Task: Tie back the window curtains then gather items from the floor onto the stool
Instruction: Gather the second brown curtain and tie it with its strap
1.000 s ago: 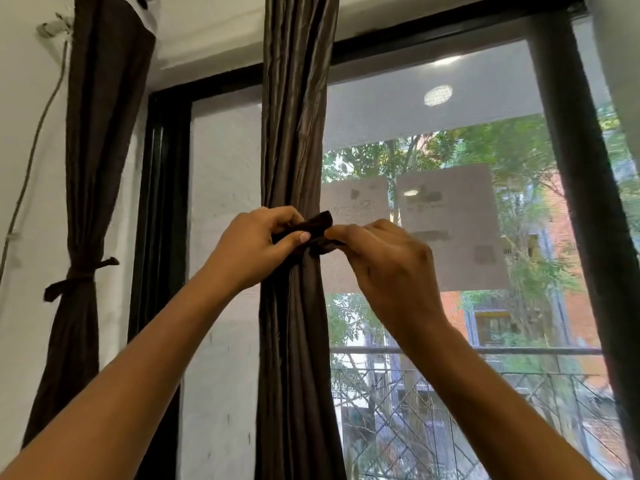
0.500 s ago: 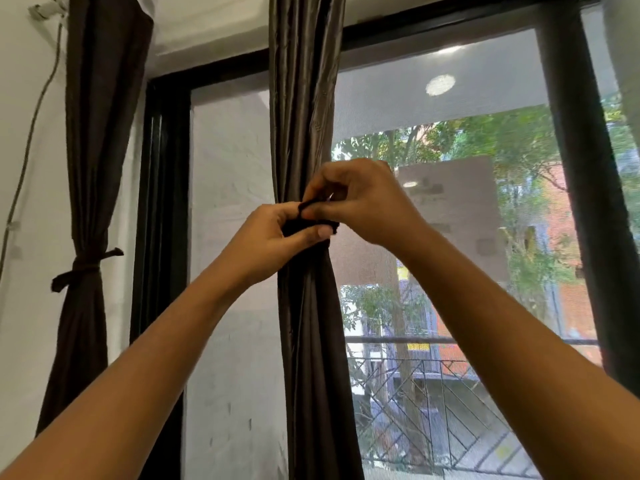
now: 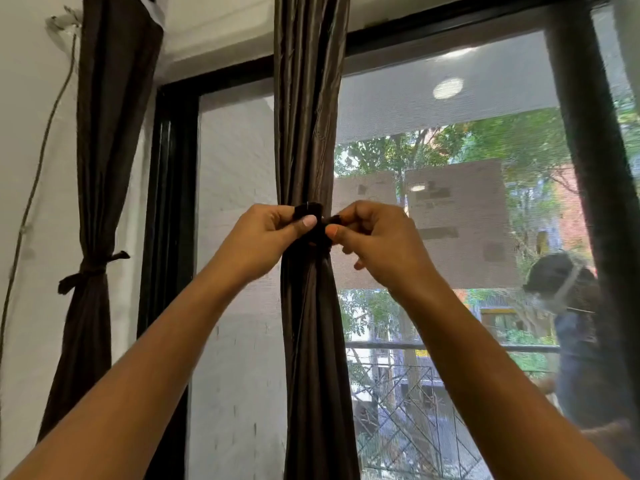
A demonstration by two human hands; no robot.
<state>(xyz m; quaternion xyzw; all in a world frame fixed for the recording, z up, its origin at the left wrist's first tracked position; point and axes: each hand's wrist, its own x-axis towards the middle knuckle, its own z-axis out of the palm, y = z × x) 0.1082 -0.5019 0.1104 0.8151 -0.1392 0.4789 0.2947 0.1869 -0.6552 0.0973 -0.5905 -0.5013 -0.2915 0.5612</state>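
Observation:
A dark brown curtain [image 3: 308,126] hangs gathered in front of the window, cinched at its middle by a dark fabric tie-back [image 3: 308,212]. My left hand [image 3: 266,233] pinches the tie's left end between thumb and fingers. My right hand [image 3: 377,237] pinches the tie's right end just beside it. Both hands are at the curtain's waist, close together. A second brown curtain [image 3: 104,150] hangs by the left wall, with a knotted tie [image 3: 90,270] around it.
The black window frame [image 3: 169,209] stands between the two curtains, another black upright [image 3: 588,168] at the right. A cord [image 3: 38,174] runs down the white left wall. A person's reflection [image 3: 581,341] shows in the screened glass at lower right. Floor and stool are out of view.
My right hand has come down from above the tie to its right side, level with my left hand. The two ends of the tie are now pulled apart sideways.

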